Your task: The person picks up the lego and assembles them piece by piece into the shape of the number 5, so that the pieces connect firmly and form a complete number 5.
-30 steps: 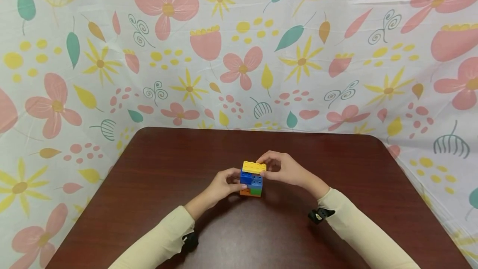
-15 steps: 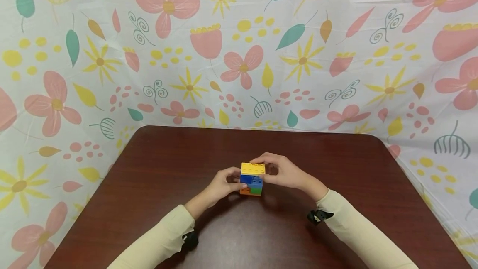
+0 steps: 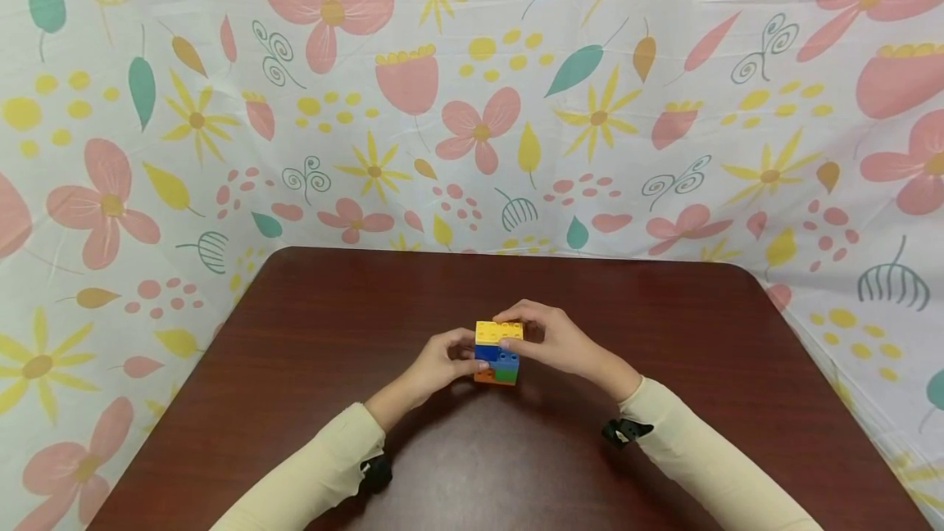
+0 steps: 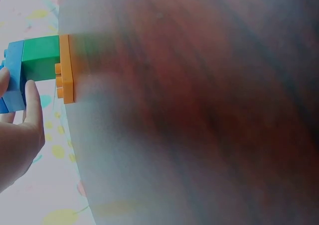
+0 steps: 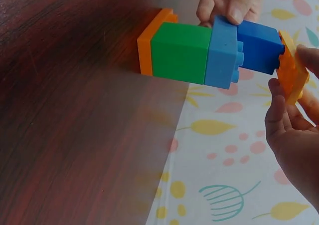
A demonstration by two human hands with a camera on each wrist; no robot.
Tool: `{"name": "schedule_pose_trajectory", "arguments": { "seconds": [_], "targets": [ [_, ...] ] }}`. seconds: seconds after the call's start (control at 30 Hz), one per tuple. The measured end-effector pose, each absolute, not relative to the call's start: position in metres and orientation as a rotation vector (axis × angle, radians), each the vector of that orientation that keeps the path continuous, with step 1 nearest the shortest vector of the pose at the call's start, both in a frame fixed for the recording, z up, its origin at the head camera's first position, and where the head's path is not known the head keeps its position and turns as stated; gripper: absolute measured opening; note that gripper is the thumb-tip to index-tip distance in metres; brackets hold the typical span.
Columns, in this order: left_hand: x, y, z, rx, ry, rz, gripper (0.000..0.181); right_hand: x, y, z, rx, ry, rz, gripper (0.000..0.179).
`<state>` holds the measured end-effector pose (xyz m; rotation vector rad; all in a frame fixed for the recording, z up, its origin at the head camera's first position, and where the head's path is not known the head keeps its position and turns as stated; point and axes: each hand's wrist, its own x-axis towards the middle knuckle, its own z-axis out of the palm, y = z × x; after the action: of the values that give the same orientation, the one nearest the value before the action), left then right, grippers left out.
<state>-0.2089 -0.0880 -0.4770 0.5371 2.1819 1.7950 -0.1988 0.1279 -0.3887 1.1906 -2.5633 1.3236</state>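
Observation:
A small tower of toy building bricks stands on the table, best seen in the right wrist view. From the bottom it has a flat orange brick [image 5: 144, 55], a green brick [image 5: 180, 53], a light blue brick [image 5: 222, 53] and a dark blue brick [image 5: 258, 45]. A flat yellow brick [image 3: 490, 332] lies over the dark blue one, looking slightly tilted in the right wrist view. My left hand [image 3: 435, 363] grips the tower from the left around the light blue brick. With thumb and fingers, my right hand [image 3: 564, 342] pinches the yellow brick's right part.
The dark brown table [image 3: 354, 293] has rounded far corners. Behind it hangs a white cloth [image 3: 516, 220] printed with flowers and leaves. Black wrist straps [image 3: 627, 431] sit at both cream sleeves [image 3: 708, 449].
The yellow brick has shifted slightly left and lower, over the dark blue brick. My right hand moved left with it, its thumb now farther along the front edge. My left hand stays put.

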Motion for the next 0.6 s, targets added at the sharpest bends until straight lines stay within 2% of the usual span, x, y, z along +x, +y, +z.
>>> {"name": "schedule_pose_trajectory", "arguments": {
  "seconds": [0.2, 0.3, 0.43, 0.6],
  "targets": [
    [-0.209, -0.087, -0.476, 0.524, 2.179, 1.799, 0.035, -0.198, 0.127, -0.386, 1.199, -2.561, 1.308, 0.034],
    [-0.209, -0.087, -0.475, 0.513, 2.179, 1.806, 0.036, -0.206, 0.130, -0.401, 1.180, -2.564, 1.331, 0.034],
    [-0.202, -0.087, -0.463, 0.509, 2.156, 1.815, 0.035, -0.218, 0.134, -0.419, 1.162, -2.568, 1.348, 0.035],
    [-0.196, -0.088, -0.450, 0.510, 2.152, 1.802, 0.034, -0.217, 0.132, -0.417, 1.151, -2.602, 1.298, 0.034]
  ]
}}
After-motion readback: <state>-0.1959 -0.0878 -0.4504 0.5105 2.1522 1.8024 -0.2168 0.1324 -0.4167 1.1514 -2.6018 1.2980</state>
